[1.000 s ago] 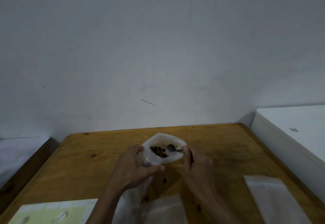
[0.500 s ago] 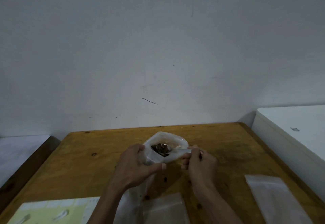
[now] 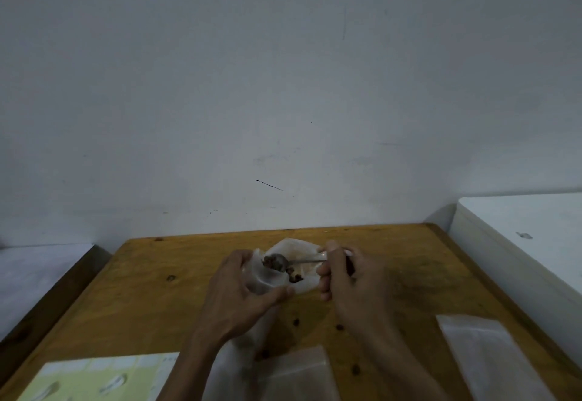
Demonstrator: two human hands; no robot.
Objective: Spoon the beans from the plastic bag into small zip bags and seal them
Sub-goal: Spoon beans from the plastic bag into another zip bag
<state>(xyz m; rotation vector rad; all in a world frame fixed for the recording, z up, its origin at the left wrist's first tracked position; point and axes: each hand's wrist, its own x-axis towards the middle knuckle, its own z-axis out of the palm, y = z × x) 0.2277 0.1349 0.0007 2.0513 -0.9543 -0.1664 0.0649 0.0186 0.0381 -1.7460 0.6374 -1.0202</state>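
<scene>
A small zip bag (image 3: pixel 277 274) is held open by the left hand (image 3: pixel 242 293), beans are spooned in by the right hand (image 3: pixel 343 274) gripping the spoon (image 3: pixel 293 261) — sealing is still left.

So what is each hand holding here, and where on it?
Left hand: the plastic bag by its left rim. Right hand: the spoon by its handle end.

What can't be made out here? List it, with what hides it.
Head view only:
- Plastic bag: fill level hidden by left hand.
- Spoon: handle end hidden by right hand.
- Zip bags: cut off by bottom edge; seals too blurred.
- Yellow sheet: print too small.
</scene>
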